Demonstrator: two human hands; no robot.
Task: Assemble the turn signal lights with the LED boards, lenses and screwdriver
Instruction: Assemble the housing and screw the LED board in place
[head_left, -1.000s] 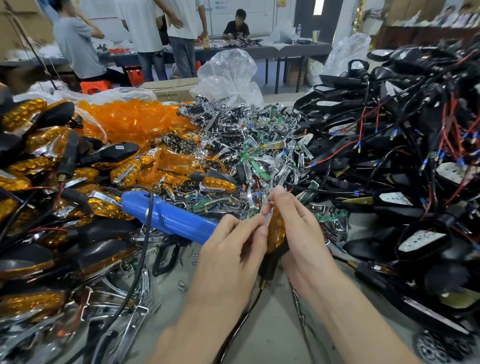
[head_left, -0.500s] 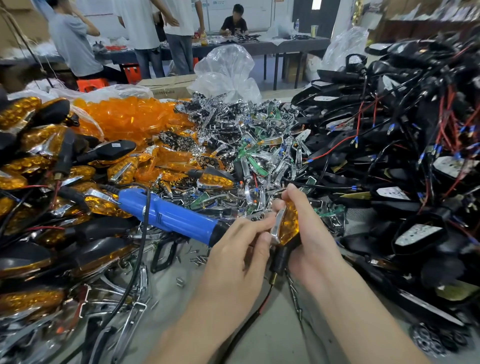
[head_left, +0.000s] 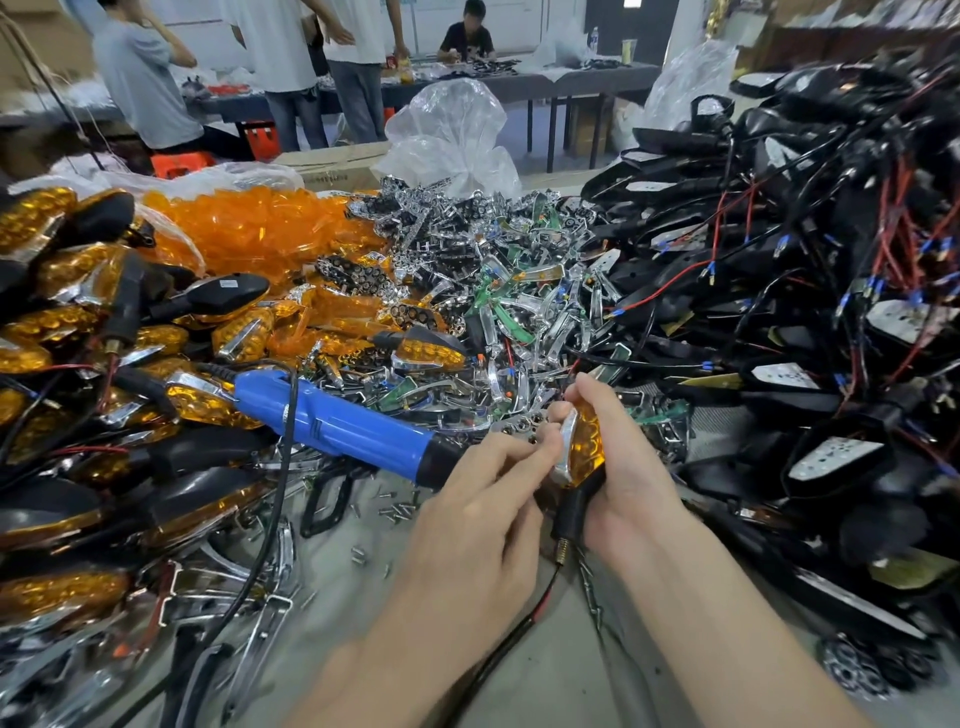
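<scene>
Light now rotated, amber face outward, above the bench — right hand grips its body, left hand pinches the chrome edge. Lens appears seated; screwdriver lies alongside — fastening likely next.

Left hand plus right hand: two
Turn signal, held: one
Blue screwdriver: one
People, far: four
Amber lenses, far left: beyond counting

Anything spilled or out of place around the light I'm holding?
Nothing looks damaged. Small screws lie scattered loose on the table just left of the left hand, in no tray. The screwdriver rests tilted on the parts pile, unheld. The light in the right hand looks whole.
</scene>
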